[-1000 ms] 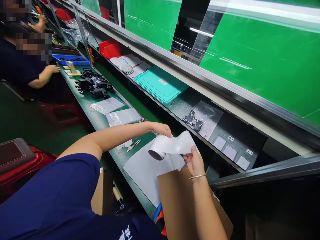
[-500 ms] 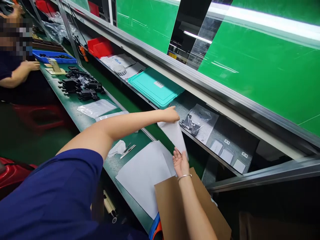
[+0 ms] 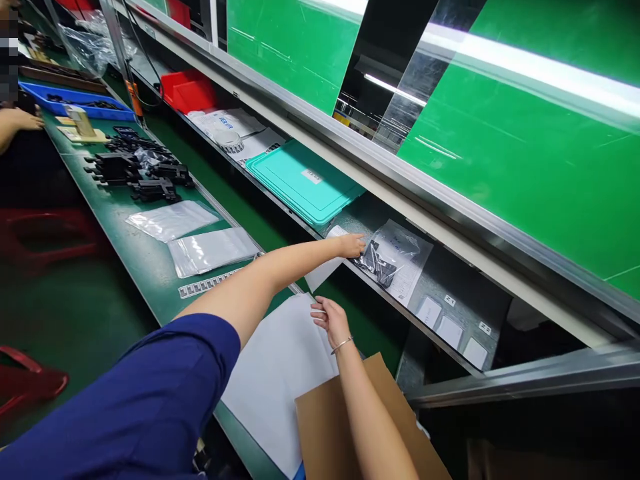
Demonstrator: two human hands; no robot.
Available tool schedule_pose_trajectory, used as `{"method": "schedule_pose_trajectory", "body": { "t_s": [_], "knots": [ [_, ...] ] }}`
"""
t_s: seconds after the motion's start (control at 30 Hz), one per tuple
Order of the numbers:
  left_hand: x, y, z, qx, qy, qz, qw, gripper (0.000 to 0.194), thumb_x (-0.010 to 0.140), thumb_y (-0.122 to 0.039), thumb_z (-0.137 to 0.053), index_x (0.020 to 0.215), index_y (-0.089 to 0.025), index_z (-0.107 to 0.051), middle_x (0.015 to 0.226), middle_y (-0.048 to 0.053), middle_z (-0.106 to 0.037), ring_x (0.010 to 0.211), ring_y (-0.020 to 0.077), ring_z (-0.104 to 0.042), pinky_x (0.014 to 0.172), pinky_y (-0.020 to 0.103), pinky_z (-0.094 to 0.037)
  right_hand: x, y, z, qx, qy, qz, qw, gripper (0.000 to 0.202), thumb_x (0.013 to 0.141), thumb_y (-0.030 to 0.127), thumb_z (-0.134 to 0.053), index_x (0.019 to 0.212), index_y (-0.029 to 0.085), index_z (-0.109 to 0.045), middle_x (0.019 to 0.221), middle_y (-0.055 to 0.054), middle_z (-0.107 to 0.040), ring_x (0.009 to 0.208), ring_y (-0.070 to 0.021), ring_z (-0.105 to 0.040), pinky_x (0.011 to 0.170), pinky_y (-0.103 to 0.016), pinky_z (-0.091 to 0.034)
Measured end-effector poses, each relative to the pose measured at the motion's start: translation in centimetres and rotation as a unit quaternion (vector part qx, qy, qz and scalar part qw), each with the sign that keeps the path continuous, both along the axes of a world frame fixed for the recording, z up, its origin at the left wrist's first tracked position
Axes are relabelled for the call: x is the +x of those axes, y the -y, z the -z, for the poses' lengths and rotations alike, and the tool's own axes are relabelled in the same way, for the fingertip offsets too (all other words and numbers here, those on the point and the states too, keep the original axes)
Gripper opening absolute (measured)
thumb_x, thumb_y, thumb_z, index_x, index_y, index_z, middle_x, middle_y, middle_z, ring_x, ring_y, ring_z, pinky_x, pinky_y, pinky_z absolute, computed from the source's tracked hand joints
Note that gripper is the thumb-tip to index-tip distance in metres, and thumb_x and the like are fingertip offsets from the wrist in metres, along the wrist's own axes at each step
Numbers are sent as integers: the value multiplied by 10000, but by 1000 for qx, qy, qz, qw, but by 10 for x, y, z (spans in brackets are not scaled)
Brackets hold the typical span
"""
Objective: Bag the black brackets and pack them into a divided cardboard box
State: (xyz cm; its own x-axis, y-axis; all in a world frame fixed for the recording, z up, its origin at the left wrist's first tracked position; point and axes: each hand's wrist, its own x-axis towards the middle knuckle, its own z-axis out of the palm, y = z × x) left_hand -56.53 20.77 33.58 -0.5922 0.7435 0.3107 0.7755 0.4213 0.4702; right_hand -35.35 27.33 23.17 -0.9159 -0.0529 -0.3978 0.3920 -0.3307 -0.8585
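My left hand (image 3: pixel 353 245) reaches across to the shelf, its fingers stretched out beside a clear plastic bag with black parts (image 3: pixel 381 263). A white sheet (image 3: pixel 323 273) hangs below that wrist at the shelf's front edge. Lower down, my right hand (image 3: pixel 331 320), with a bangle at the wrist, is open, fingers loosely bent and apart. It is above the edge of large white sheets (image 3: pixel 280 373) on the green bench. Whether its fingertips touch them I cannot tell. A brown cardboard piece (image 3: pixel 325 420) stands under my right forearm.
The shelf (image 3: pixel 345 220) carries a turquoise lid-like panel (image 3: pixel 305 180), a red bin (image 3: pixel 189 92) and small white cards (image 3: pixel 450 331). On the bench (image 3: pixel 150 260) lie clear bags (image 3: pixel 213 250) and black parts (image 3: pixel 120 168). A co-worker's hand (image 3: pixel 20 120) rests at the far left.
My left hand has moved slightly right along the shelf, away from the white sheet it was on. My right hand has shifted left, away from that sheet. The view has shifted slightly.
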Motion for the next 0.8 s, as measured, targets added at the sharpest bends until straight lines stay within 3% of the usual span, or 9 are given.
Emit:
{"method": "schedule_pose_trajectory", "body": {
  "t_s": [0.13,0.27,0.37,0.5,0.67,0.8],
  "knots": [
    [31,49,34,77,13,-79,994,417,682,-28,-613,1027,-248,-690,1267,60,-626,1273,230,-479,1128,364,-274,-15,-48,0,65,-36,53,996,303,744,395,-705,950,174,-699,804,-22,-728,604,-81,-659,514,-151,-504],
    [47,84,68,151,51,-261,952,422,874,-159,-487,1295,-144,-512,1368,170,-491,1265,271,-461,1067,434,-353,-34,-64,1,106,-66,61,990,347,717,429,-706,945,168,-695,799,-25,-727,608,-88,-660,520,-167,-512],
    [34,86,80,178,101,-355,912,373,923,-212,-450,1274,-100,-509,1286,199,-518,1151,271,-536,975,430,-432,-50,-55,-4,136,-102,46,984,376,708,453,-699,950,166,-698,807,-30,-728,622,-93,-662,529,-172,-508],
    [6,73,78,197,147,-396,885,237,907,-297,-569,1070,-131,-615,1153,110,-600,1103,238,-556,969,439,-440,-73,-39,-16,189,-158,20,969,399,716,478,-664,952,158,-700,823,-46,-728,625,-109,-665,527,-191,-499],
    [5,64,78,236,189,-394,868,198,876,-325,-618,928,-135,-607,940,43,-629,867,170,-596,801,352,-489,-95,-39,-31,279,-236,15,931,394,779,464,-559,991,157,-686,902,-69,-718,668,-135,-667,594,-254,-523],
    [14,61,83,265,221,-363,865,160,856,-308,-602,862,-150,-578,750,5,-587,697,138,-547,651,263,-444,-110,-44,-48,357,-298,32,885,379,825,390,-492,1092,177,-655,1102,-109,-669,938,-208,-653,859,-397,-519]
  ]
}}
